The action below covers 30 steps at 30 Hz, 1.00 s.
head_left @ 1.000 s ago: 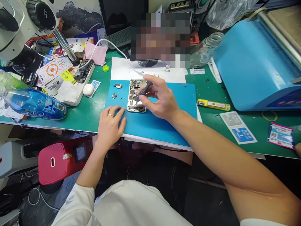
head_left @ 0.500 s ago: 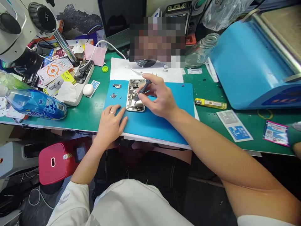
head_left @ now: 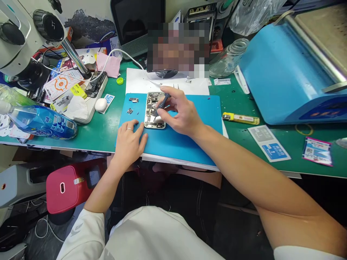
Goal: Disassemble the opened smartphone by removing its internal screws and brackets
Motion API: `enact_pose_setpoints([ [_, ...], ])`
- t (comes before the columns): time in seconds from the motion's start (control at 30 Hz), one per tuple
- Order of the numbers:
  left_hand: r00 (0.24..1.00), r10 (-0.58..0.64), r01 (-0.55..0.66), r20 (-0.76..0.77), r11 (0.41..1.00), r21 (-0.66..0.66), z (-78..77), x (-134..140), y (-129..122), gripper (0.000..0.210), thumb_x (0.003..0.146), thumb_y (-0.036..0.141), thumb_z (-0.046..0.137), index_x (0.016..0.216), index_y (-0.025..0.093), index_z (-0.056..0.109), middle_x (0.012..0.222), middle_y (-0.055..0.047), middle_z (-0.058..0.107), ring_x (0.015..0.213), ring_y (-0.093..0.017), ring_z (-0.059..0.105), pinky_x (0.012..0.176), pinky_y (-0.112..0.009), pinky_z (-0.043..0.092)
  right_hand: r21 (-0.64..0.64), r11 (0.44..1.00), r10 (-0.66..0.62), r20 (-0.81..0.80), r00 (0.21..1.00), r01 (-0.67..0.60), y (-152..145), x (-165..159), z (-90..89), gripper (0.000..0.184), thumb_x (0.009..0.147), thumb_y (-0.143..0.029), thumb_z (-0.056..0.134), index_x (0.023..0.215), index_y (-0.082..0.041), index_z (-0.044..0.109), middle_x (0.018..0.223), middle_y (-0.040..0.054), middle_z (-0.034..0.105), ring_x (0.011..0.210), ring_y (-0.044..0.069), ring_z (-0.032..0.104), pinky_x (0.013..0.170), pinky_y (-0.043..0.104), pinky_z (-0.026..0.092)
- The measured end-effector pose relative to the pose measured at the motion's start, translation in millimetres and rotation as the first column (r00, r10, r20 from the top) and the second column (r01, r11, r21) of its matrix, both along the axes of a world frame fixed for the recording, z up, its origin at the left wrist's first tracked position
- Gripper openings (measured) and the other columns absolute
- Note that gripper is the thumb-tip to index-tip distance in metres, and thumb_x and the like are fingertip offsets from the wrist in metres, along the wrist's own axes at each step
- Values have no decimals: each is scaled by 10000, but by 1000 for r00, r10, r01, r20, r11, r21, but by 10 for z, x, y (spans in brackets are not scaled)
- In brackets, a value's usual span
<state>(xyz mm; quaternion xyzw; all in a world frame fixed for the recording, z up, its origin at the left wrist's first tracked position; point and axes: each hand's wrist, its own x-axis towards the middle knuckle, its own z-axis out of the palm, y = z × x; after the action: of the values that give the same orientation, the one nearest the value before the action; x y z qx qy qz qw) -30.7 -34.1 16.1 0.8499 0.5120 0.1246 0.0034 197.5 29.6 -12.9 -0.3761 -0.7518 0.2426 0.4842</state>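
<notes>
An opened phone lies on a blue mat, its circuit boards and metal parts bare. My right hand grips a small dark screwdriver, tilted, with its lower end over the phone's inside; I cannot make out whether the tip touches. My left hand lies on the mat at the phone's lower left, fingers spread, the fingertips close to its edge. A ring shows on one finger. Left of the phone are a small metal part and another small component.
A microscope and a blue bottle stand at the left. A glass jar and a large blue machine occupy the right. A yellow packet lies beside the mat. A white cable arches behind.
The whole view has shifted slightly. Both hands keep nearly the same pose, the screwdriver still over the phone. A dark shape at the right edge has gone out of view.
</notes>
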Motion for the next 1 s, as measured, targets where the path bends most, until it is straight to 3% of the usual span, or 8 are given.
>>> enact_pose_setpoints([
  [0.23, 988, 73, -75, 140, 997, 12, -83, 64, 233, 238, 1059, 287, 612, 1085, 243, 845, 1145, -87, 757, 1007, -270, 652, 871, -404, 542, 13, 1000, -24, 7, 1000, 24, 0, -8, 32, 614, 966, -322, 568, 1554, -365, 398, 1092, 31, 702, 958, 244, 756, 850, 504, 721],
  [0.43, 982, 77, -78, 173, 997, 0, -94, 96, 277, 178, 1039, 257, 667, 1057, 237, 843, 1095, -70, 775, 998, -260, 678, 868, -385, 549, 17, 1000, -18, 18, 1000, 18, 5, -3, 42, 627, 965, -315, 563, 1565, -360, 385, 1079, 28, 689, 951, 238, 754, 871, 501, 715],
  [1.0, 984, 118, -114, 136, 993, -36, -21, 35, 316, 184, 1059, 214, 536, 1006, 191, 711, 1118, -137, 675, 1049, -312, 637, 922, -452, 540, -4, 1000, -25, 25, 999, 25, 4, 22, 80, 612, 972, -337, 549, 1564, -346, 392, 1111, 42, 671, 940, 236, 729, 879, 494, 721],
])
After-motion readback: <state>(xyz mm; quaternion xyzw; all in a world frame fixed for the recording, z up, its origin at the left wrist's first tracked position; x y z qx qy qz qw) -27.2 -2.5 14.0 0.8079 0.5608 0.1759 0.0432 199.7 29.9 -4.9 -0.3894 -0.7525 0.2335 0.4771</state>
